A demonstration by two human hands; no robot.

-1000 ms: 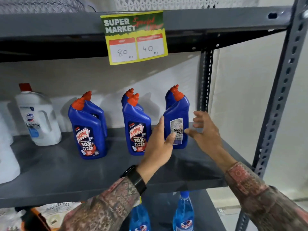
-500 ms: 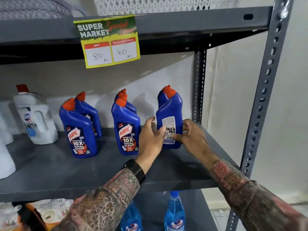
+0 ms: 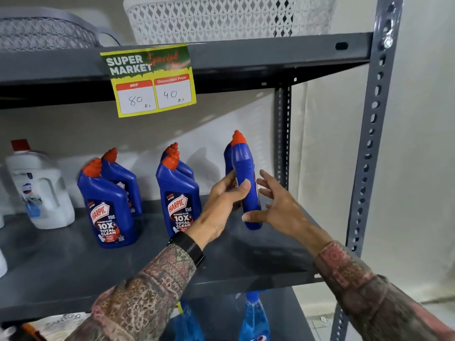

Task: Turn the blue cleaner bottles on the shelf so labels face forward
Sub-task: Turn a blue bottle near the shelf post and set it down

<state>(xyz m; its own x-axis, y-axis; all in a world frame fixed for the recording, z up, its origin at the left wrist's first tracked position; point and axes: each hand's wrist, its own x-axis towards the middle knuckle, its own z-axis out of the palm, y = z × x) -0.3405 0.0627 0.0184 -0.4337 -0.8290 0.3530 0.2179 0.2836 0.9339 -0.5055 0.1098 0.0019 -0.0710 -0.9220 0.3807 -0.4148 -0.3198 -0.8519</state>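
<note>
Blue cleaner bottles with orange caps stand on the grey shelf [image 3: 61, 267]. The left front bottle [image 3: 108, 207] and the middle front bottle [image 3: 178, 200] show their labels forward, each with another bottle behind it. My left hand [image 3: 221, 205] grips the right front bottle [image 3: 246, 178], which is turned side-on with its narrow edge toward me, so I see no label. My right hand [image 3: 278, 207] is spread beside it, thumb touching its lower part. Another blue bottle [image 3: 227, 156] peeks out behind it.
A white jug [image 3: 39, 190] with a red cap stands at the left. A price tag [image 3: 150, 80] hangs from the upper shelf, under white baskets [image 3: 221, 18]. Grey perforated uprights [image 3: 371, 134] bound the right side. Light blue spray bottles [image 3: 253, 318] stand on the shelf below.
The right front bottle has rotated from back label facing me to side-on. My left hand now wraps it, and my right hand has loosened to a thumb touch.
</note>
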